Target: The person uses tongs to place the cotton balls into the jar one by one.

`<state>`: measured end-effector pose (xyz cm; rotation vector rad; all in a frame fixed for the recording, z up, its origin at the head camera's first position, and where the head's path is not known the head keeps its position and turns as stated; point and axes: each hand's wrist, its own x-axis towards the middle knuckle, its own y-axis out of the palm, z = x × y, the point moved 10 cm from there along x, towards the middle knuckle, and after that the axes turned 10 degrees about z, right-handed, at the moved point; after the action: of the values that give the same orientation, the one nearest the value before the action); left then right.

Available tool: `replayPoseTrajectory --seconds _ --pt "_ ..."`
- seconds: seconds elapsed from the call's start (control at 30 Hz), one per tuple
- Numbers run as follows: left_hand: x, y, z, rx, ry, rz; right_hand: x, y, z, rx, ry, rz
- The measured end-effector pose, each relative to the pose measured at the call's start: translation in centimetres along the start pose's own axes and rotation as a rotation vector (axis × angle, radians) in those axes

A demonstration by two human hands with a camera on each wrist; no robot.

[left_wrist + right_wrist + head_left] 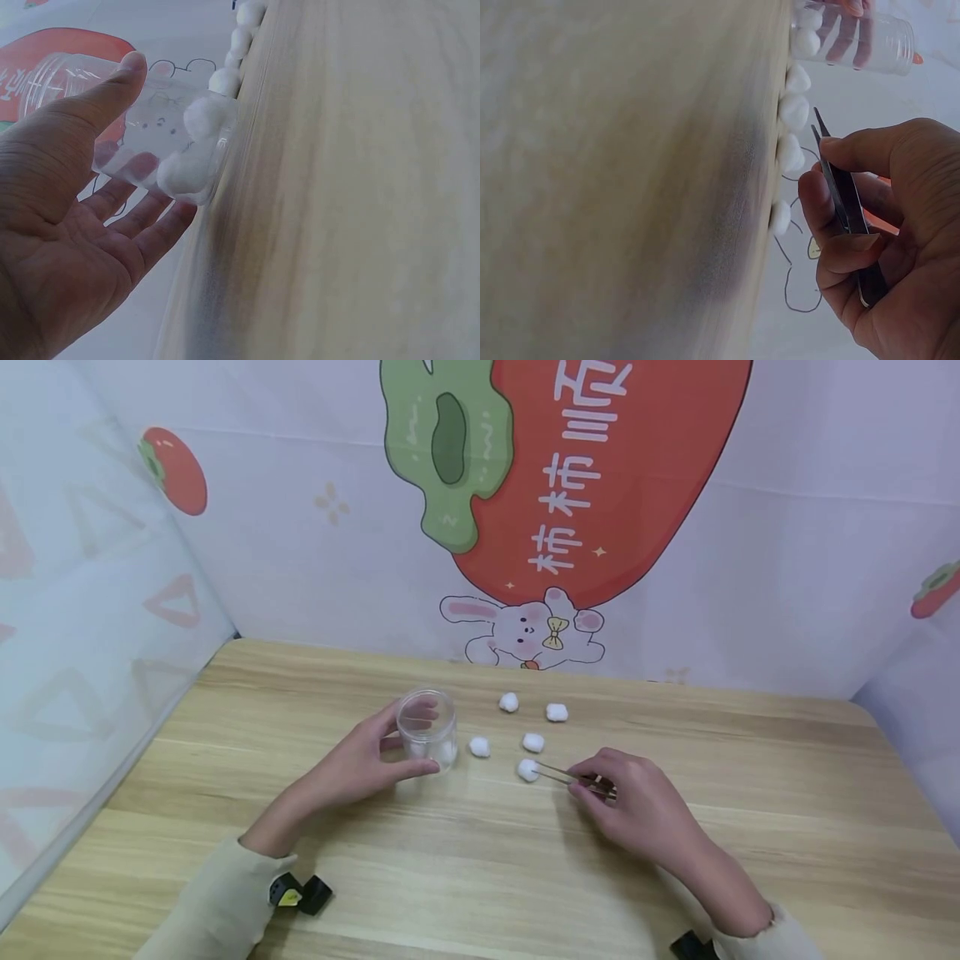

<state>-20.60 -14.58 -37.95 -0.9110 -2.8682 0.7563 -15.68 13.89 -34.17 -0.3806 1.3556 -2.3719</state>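
Note:
My left hand [360, 760] holds a clear jar [429, 735] that stands upright on the table, thumb on the near side and fingers round the far side. Two cotton balls [184, 174] lie at the jar's bottom in the left wrist view; its mouth is uncovered. In my right hand [637, 802] a pair of metal tweezers [845, 199] is pinched between thumb and fingers. Its two tips are slightly apart, over the nearest cotton ball [528, 770] in the head view. The right wrist view shows the tips a little above the cotton balls [793, 111], apart from them.
Several more cotton balls [533, 742] lie scattered on the wooden table [465, 877] to the right of the jar. Behind the table hangs a printed cloth [285, 560] with a large red fruit and a rabbit. Small black devices [300, 893] sit at both wrists.

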Motion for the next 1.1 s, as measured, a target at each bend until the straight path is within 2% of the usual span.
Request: replayPoseTrajectory --seconds 1.1 --pt "0.1 0.0 0.1 0.000 -0.005 0.001 0.7 1.3 0.1 -0.043 0.015 0.051"
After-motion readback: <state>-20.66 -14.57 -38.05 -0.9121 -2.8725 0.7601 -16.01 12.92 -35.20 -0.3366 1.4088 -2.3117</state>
